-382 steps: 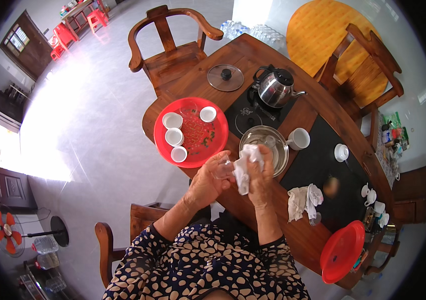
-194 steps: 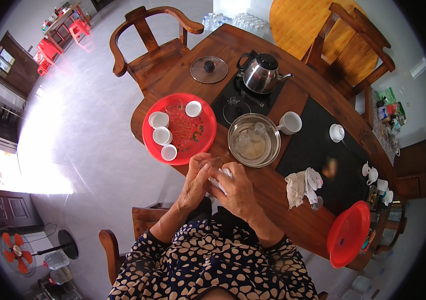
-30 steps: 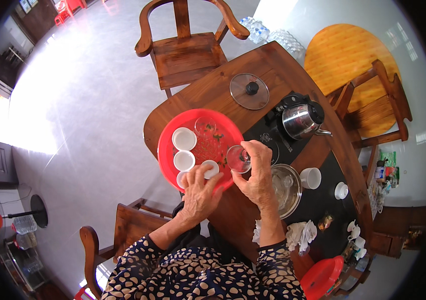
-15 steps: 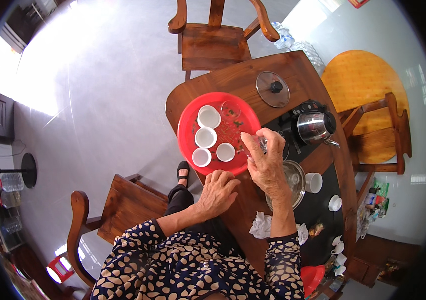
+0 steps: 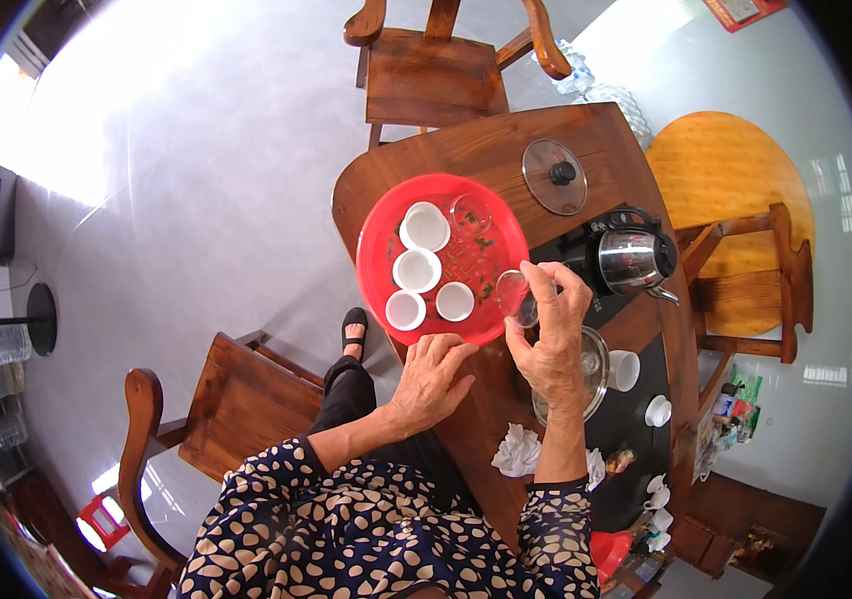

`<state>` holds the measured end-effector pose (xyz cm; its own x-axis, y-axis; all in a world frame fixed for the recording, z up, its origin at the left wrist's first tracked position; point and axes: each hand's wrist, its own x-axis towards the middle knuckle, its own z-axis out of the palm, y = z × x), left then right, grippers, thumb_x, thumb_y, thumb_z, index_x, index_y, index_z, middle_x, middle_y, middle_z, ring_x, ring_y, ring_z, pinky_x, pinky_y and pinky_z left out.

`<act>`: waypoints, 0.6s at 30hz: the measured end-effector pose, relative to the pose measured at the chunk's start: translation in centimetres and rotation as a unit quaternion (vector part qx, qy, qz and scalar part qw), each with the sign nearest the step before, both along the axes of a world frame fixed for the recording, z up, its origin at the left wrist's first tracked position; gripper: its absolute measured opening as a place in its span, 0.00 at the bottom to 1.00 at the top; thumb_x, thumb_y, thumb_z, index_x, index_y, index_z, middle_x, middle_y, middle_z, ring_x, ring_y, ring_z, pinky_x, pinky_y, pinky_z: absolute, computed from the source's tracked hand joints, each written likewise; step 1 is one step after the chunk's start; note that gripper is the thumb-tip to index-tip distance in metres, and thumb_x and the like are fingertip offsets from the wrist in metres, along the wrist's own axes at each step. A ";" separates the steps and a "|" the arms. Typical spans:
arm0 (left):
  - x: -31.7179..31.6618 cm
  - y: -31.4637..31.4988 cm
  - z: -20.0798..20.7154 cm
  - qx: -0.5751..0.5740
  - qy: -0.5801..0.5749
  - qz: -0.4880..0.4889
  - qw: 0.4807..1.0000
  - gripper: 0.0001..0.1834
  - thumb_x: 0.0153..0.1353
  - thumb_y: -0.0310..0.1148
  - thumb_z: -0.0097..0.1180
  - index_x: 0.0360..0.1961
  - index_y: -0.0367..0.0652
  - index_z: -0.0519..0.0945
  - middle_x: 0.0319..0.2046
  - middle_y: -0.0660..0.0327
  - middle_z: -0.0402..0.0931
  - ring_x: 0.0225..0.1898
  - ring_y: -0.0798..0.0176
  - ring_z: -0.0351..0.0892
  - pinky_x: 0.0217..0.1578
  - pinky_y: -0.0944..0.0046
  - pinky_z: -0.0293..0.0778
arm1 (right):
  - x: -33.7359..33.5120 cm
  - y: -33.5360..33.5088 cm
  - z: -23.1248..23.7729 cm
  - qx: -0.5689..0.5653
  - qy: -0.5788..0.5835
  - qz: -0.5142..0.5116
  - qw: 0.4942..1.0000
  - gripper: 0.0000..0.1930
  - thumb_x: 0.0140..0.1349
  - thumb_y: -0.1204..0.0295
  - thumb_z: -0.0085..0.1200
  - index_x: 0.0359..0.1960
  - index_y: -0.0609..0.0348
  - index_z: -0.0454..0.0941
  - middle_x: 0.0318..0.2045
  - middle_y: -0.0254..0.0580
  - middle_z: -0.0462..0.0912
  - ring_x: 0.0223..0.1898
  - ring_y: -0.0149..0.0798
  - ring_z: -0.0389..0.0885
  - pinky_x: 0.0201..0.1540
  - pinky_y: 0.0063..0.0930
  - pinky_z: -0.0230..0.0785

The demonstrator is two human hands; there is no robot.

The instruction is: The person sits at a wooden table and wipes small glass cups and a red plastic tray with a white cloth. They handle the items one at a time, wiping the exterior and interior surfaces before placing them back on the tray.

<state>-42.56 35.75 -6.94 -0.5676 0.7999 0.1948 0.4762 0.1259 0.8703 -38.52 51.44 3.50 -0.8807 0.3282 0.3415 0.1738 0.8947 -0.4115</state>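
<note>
My right hand [image 5: 558,334] pinches a small clear glass cup [image 5: 513,292] between thumb and fingers, tilted over the right rim of a round red tray [image 5: 374,290]. My left hand [image 5: 431,384] lies by the tray's near rim, its fingertips at the edge and its thumb apart; it holds nothing. Inside the tray are several white cups: a larger one [image 5: 425,228] at the far left, others [image 5: 416,270] nearer, and a small one [image 5: 455,300] towards the middle. Another clear glass cup [image 5: 469,213] rests at the tray's far side.
Right of the tray are a glass lid [image 5: 554,177], a steel kettle [image 5: 630,262], a lidded round vessel [image 5: 591,374] and a white cup [image 5: 623,370]. Crumpled tissue [image 5: 518,451] lies near my right forearm. Wooden chairs [image 5: 436,80] [image 5: 246,409] flank the table.
My right hand has shifted slightly right and tipped the glass cup, so its round mouth now shows. My left hand has its thumb spread further out. The view has shifted slightly.
</note>
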 end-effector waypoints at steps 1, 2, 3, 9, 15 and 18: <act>-0.3 0.2 0.3 0.019 -0.039 0.003 0.999 0.24 0.48 0.28 0.62 0.49 0.42 0.72 0.45 0.55 0.68 0.49 0.51 0.68 0.50 0.54 0.64 | 0.1 -0.1 0.0 -0.036 0.015 -0.008 0.999 0.38 0.37 0.86 0.62 0.57 0.55 0.69 0.52 0.47 0.67 0.54 0.48 0.64 0.56 0.38 0.61; -0.5 0.5 0.5 0.037 -0.078 0.006 0.996 0.24 0.49 0.28 0.62 0.50 0.42 0.72 0.44 0.55 0.69 0.48 0.51 0.68 0.49 0.55 0.65 | 0.4 -0.1 0.0 -0.073 0.030 -0.017 0.997 0.39 0.38 0.86 0.62 0.58 0.56 0.68 0.52 0.47 0.68 0.55 0.48 0.64 0.57 0.38 0.61; -0.7 0.8 0.6 0.053 -0.184 -0.004 0.982 0.23 0.53 0.29 0.61 0.50 0.41 0.72 0.44 0.55 0.70 0.46 0.55 0.72 0.47 0.60 0.68 | 0.8 0.0 -0.2 -0.091 0.042 -0.023 0.995 0.38 0.40 0.83 0.64 0.58 0.57 0.66 0.51 0.48 0.71 0.55 0.48 0.67 0.57 0.36 0.62; -1.9 1.6 1.3 0.197 -0.724 -0.141 0.646 0.23 0.68 0.42 0.47 0.60 0.42 0.63 0.54 0.58 0.70 0.49 0.62 0.74 0.49 0.61 0.70 | 4.3 -1.6 -1.0 -0.282 0.072 -0.050 0.955 0.35 0.41 0.80 0.64 0.56 0.59 0.68 0.50 0.46 0.73 0.53 0.46 0.71 0.57 0.35 0.64; -0.6 0.4 2.1 0.150 -0.688 -0.235 0.670 0.27 0.66 0.37 0.50 0.63 0.41 0.61 0.57 0.52 0.69 0.57 0.56 0.72 0.52 0.58 0.72 | 9.0 -4.9 -2.5 -0.264 0.103 -0.054 0.957 0.41 0.40 0.75 0.68 0.60 0.61 0.63 0.53 0.47 0.72 0.55 0.49 0.68 0.60 0.40 0.58; 0.2 0.0 2.1 0.098 -0.692 -0.249 0.670 0.29 0.65 0.37 0.52 0.64 0.41 0.60 0.55 0.52 0.71 0.52 0.60 0.75 0.44 0.63 0.76 | 12.9 -6.8 -2.0 -0.205 0.113 -0.081 0.969 0.41 0.41 0.74 0.68 0.61 0.62 0.62 0.54 0.49 0.70 0.56 0.52 0.66 0.60 0.42 0.57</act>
<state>-42.35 35.77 -4.82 0.0148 0.9935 -0.1127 -0.8640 0.0694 0.4988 -25.62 44.67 1.51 -0.7241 0.6051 0.3310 0.1630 0.6164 -0.7704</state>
